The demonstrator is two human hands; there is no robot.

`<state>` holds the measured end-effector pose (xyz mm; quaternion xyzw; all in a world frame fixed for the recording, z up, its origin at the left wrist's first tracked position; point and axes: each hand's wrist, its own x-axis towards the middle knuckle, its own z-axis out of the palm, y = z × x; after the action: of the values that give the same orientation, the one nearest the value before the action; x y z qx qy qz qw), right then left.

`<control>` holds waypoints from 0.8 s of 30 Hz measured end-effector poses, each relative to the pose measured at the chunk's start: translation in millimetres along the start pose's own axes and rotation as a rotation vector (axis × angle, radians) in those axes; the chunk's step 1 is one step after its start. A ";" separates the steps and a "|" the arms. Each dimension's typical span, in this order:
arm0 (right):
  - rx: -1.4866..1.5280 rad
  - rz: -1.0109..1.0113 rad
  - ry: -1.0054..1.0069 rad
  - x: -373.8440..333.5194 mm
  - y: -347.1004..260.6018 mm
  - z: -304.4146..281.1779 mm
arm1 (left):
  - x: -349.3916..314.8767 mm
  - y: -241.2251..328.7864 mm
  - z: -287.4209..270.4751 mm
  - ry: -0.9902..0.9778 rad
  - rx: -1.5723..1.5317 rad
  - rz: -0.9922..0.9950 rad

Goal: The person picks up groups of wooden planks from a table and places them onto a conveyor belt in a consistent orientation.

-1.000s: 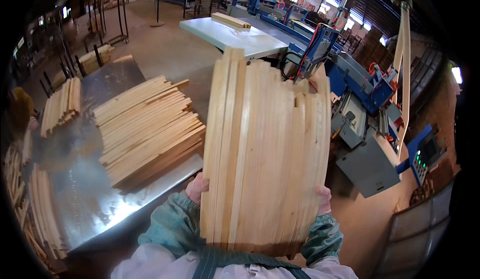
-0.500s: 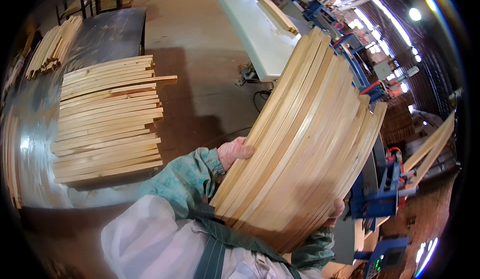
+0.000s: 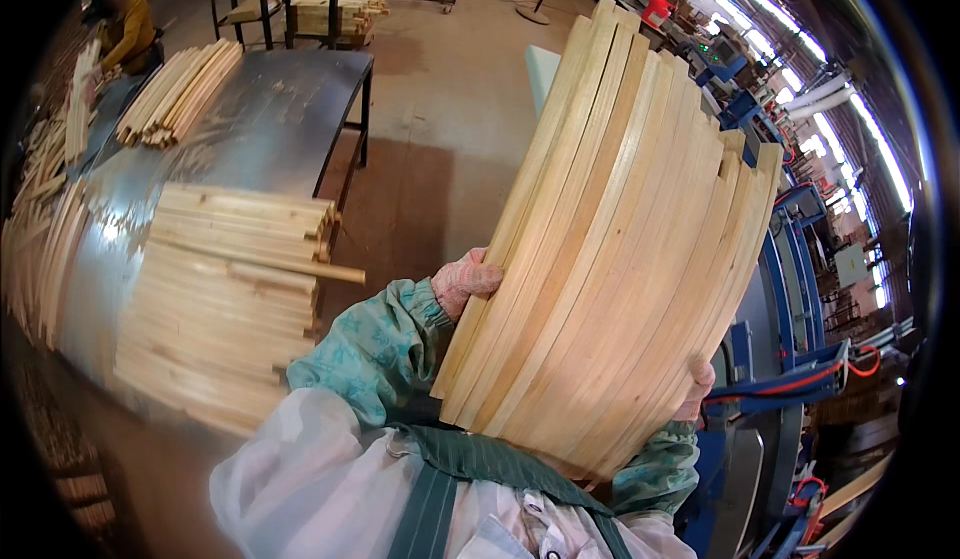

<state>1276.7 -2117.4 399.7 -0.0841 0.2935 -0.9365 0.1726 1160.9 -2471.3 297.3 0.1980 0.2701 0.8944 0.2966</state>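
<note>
A wide bundle of pale wooden slats (image 3: 610, 249), pressed side by side, is held up against my front and tilts to the upper right. My left hand (image 3: 467, 281), in a pinkish work glove, grips its left edge with the thumb over the face. Around the right edge closes my right hand (image 3: 694, 391), also gloved; its fingers go behind the wood, out of sight. The bundle's lower end rests near my apron (image 3: 500, 469). Some slats stick out unevenly at the far end.
At left stands a dark metal table (image 3: 290, 99) bearing a row of slats (image 3: 220, 309), one jutting out, and a smaller pile (image 3: 180, 94). A co-worker (image 3: 130, 29) is at the far left. Blue machinery (image 3: 790, 289) lines the right side. A pale tabletop (image 3: 541, 74) shows behind the bundle.
My view has turned toward the right, and the bundle stands more upright, still in both hands. The pale tabletop is now mostly hidden behind it. A co-worker has come into view at far left.
</note>
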 end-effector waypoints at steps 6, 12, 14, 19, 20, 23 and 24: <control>-0.436 -0.293 0.429 86.8 -42.5 -19.4 | 114.2 55.4 -45.0 -0.147 -0.175 -0.031; -0.652 -0.327 0.630 82.4 -112.1 -61.5 | 230.0 47.4 -80.2 -0.226 -0.349 -0.152; -0.577 -0.342 0.647 110.8 -103.3 -36.5 | 259.2 53.5 -92.7 -0.274 -0.363 -0.233; -0.363 -0.613 1.108 30.1 -145.9 -154.0 | 335.6 62.8 -117.9 -0.301 -0.282 -0.309; -0.491 -0.568 1.012 97.5 -127.8 -116.4 | 344.8 67.2 -129.0 -0.275 -0.266 -0.329; -0.687 -0.543 0.963 208.9 -105.9 -41.0 | 382.9 89.4 -151.5 -0.304 -0.375 -0.367; -0.682 -0.571 0.974 237.9 -101.1 -38.3 | 398.1 99.2 -167.8 -0.323 -0.354 -0.385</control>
<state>1018.7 -2108.4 440.5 0.2247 0.5843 -0.7310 -0.2715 735.7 -2346.2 304.0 0.2279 0.0921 0.8119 0.5295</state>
